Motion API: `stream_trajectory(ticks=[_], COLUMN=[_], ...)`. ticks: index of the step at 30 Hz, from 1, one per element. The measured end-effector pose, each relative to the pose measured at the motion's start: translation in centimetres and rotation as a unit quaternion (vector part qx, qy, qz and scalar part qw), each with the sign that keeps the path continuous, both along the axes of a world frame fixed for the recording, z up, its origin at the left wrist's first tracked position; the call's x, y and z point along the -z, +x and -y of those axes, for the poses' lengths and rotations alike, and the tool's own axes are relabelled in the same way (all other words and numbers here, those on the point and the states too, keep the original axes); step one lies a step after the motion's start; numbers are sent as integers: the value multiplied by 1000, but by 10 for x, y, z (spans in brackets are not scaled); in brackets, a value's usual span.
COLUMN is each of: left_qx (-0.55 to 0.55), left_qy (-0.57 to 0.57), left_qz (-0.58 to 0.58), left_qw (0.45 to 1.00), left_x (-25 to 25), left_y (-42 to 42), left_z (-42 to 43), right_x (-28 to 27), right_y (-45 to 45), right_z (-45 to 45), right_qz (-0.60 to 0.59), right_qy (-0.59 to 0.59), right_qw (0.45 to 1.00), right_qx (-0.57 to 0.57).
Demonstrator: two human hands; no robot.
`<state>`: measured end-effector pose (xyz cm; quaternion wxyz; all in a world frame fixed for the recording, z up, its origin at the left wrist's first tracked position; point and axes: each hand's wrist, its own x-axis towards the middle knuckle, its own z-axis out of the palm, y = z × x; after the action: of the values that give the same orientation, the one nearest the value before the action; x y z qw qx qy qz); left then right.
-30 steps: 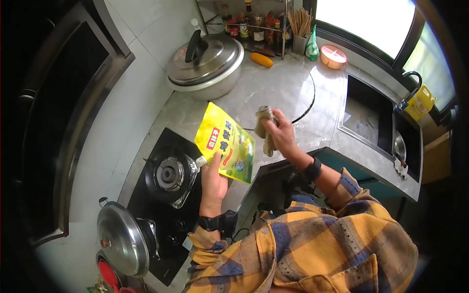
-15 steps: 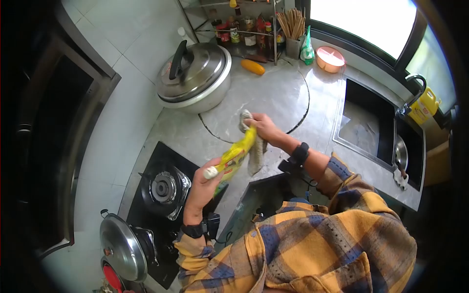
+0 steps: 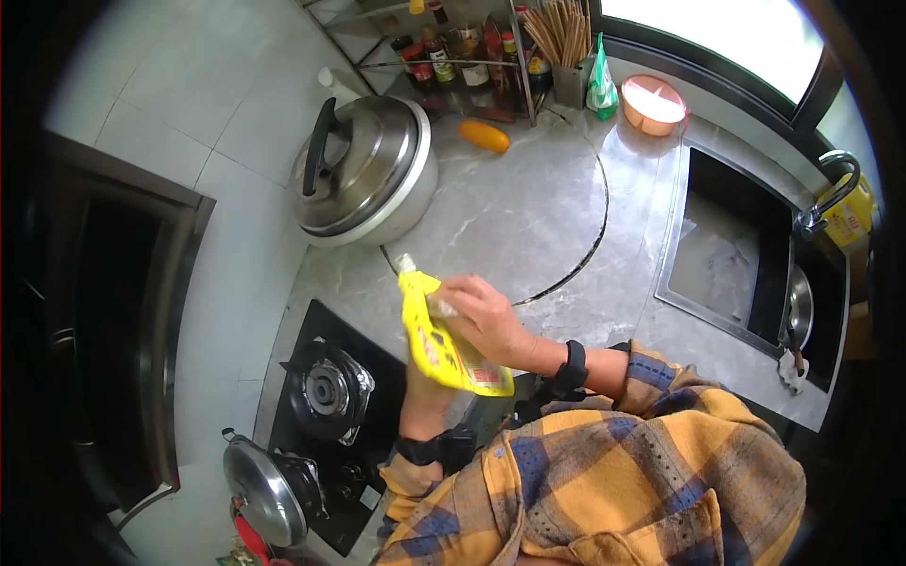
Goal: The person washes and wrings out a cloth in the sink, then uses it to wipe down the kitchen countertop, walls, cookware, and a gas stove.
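A yellow spouted pouch [image 3: 422, 325] with a white cap slants over the front of the counter, its cap pointing away from me. My left hand [image 3: 427, 391] grips it from behind and below, with the fingers mostly hidden by the pouch. My right hand [image 3: 486, 321] bends over the pouch's right side, fingers curled against it. Under those fingers shows a small bit of the greyish cloth [image 3: 442, 309]; the rest of the cloth is hidden.
A large lidded pot [image 3: 363, 174] stands at the back left, near an orange oblong vegetable [image 3: 484, 136]. The gas hob [image 3: 326, 389] and a lidded wok [image 3: 266, 495] lie left. To the right is the sink [image 3: 717, 255]; a pink bowl [image 3: 653, 106] sits by the window.
The pouch has swung so its cap points away from me instead of towards my left. My right hand has come nearer, bringing the cloth from beside the pouch onto its side.
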<state>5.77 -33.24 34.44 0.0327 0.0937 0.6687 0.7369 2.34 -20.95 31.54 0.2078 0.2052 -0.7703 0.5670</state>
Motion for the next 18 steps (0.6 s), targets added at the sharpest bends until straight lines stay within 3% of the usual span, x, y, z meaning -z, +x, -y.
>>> stream_trajectory(ticks=[1, 2, 4, 6, 7, 10, 11, 14, 15, 18], left_qx=[3, 3, 49, 30, 74, 102, 82, 113, -1, 46], left_qy=[178, 347, 305, 212, 246, 209, 291, 388, 329, 195], left_qz=[157, 303, 324, 236, 233, 202, 269, 254, 279, 291], left_qw=[971, 887, 894, 948, 938, 951, 915, 879, 902, 936], left_x=[-12, -26, -62, -43, -44, -23, -24, -14, -17, 7], left_y=[-6, -14, -11, -22, -24, -36, -32, -36, -32, -35], left_z=[9, 17, 14, 32, 35, 24, 10, 4, -6, 5], right_x=[-2, -4, -7, -11, -13, -26, -23, 0, 2, 10], right_y=[-2, -3, -5, -4, -3, 1, -2, -23, -29, -50], right_z=[-2, -3, -1, 3, 9, 25, 28, 30, 27, 16], right_qz=[-41, -83, -127, -137, -130, -171, -200, -181, -136, -11], right_qy=[22, 44, 20, -6, -33, -81, -46, -28, -18, -16], right_qw=[999, 995, 991, 988, 989, 974, 968, 981, 990, 998], right_qx=[-7, -15, -37, -65, -69, -126, -146, -58, -17, 55])
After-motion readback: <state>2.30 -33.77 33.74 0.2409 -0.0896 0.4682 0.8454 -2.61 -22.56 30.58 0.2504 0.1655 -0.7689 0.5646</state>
